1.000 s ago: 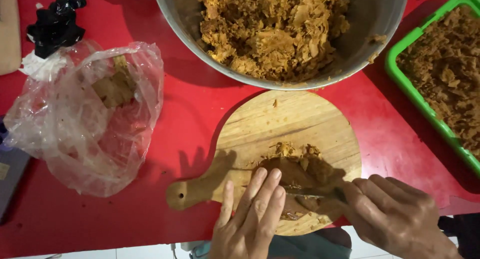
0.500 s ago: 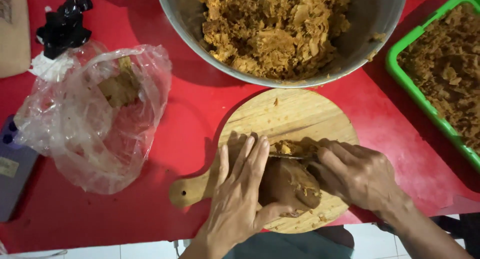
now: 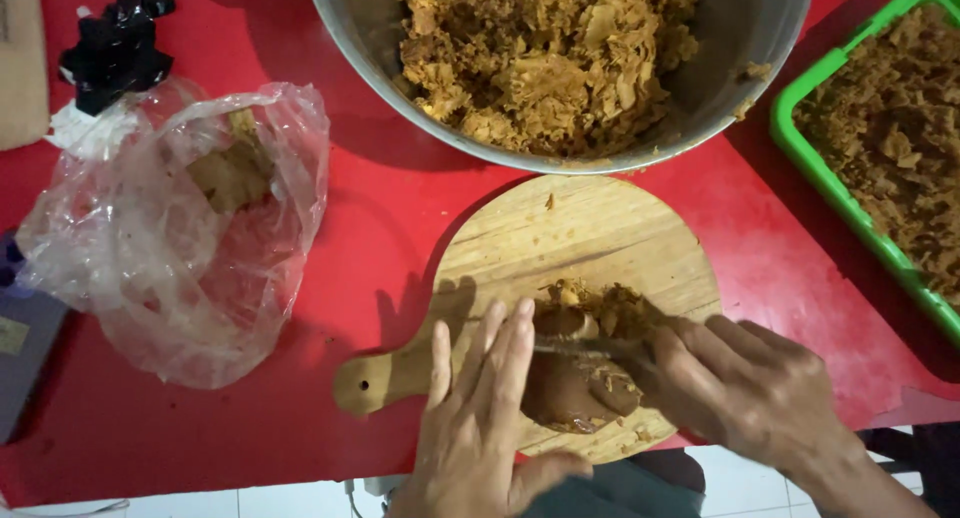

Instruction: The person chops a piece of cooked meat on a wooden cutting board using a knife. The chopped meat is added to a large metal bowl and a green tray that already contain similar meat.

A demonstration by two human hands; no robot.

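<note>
A round wooden cutting board (image 3: 590, 233) with a short handle lies on the red table. On its near part sits a brown block of food (image 3: 565, 393) with a heap of brown shavings (image 3: 600, 303) just beyond it. My left hand (image 3: 480, 418) lies flat on the block, fingers pointing away from me. My right hand (image 3: 745, 388) grips a knife (image 3: 585, 348), whose blade crosses the top of the block next to my left fingertips.
A large metal bowl (image 3: 740, 73) full of brown shavings stands beyond the board. A green tray (image 3: 800, 138) with the same shavings is at the right. A clear plastic bag (image 3: 170, 238) with a brown lump lies at the left, black plastic (image 3: 115, 43) beyond it.
Both hands slid back toward me along the block, and the knife came with them. The shavings heap beyond the blade shows more.
</note>
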